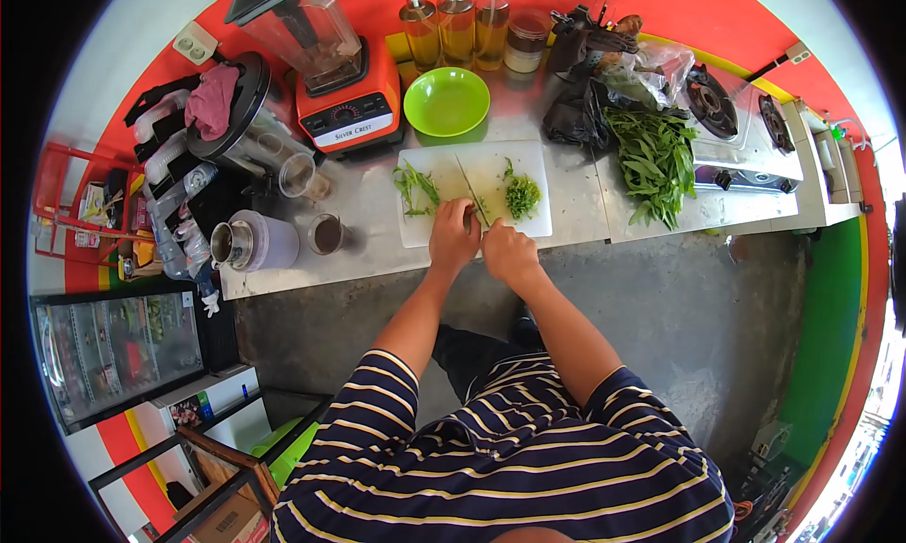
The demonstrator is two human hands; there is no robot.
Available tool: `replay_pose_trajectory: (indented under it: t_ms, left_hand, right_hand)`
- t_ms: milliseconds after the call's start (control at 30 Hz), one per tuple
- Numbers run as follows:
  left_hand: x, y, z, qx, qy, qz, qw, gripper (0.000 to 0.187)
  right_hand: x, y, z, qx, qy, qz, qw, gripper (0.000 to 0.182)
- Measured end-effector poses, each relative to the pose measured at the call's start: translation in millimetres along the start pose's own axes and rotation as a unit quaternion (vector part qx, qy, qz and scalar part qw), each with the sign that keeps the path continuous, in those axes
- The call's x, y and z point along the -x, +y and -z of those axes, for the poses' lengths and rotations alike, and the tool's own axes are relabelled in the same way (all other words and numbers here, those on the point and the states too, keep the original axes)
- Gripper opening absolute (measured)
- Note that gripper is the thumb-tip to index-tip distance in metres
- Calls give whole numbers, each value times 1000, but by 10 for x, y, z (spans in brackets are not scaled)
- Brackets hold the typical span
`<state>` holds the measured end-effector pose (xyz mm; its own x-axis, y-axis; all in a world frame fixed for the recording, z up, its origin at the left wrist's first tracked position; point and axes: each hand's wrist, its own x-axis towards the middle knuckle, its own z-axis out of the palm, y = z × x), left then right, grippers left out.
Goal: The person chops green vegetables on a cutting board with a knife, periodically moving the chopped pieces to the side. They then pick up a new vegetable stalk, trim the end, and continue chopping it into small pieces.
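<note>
A white cutting board (434, 234) lies near the front of the metal counter. My right hand (510, 250) is closed around a knife, its handle hidden in my fist. The knife blade (467, 180) points away from me across the middle of the board. Just left of the blade, my left hand (455, 233) has its fingers curled down on leafy greens (482, 208), mostly hidden by fingers and knife. A pile of chopped greens (523, 197) sits on the board's right side. Loose leaves and stems (413, 186) lie on its left side.
Behind the board stands a green bowl (447, 102), beside a red blender (347, 109). A bunch of leafy greens (651, 161) lies right, before a gas stove (746, 128). At left are a glass (327, 233) and a grinder (266, 241). Oil bottles (456, 33) line the wall.
</note>
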<state>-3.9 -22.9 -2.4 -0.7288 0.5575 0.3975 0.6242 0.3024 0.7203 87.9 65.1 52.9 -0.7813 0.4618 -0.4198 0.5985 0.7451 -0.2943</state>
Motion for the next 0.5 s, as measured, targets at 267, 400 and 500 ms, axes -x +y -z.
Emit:
replay_pose_trajectory:
  t_ms: [267,400,500]
  left_hand:
    - [-2,48,44,-4,-2,7,1000,21]
    - [14,-10,30,-3,6,-29,1000,24]
    - [129,29,89,-79,67,-12,995,26]
  right_hand:
    - [55,16,-184,-10,26,-17,999,31]
    - [35,27,-10,23,1,8,1000,32]
    - [155,8,-19,0,10,-3,1000,33]
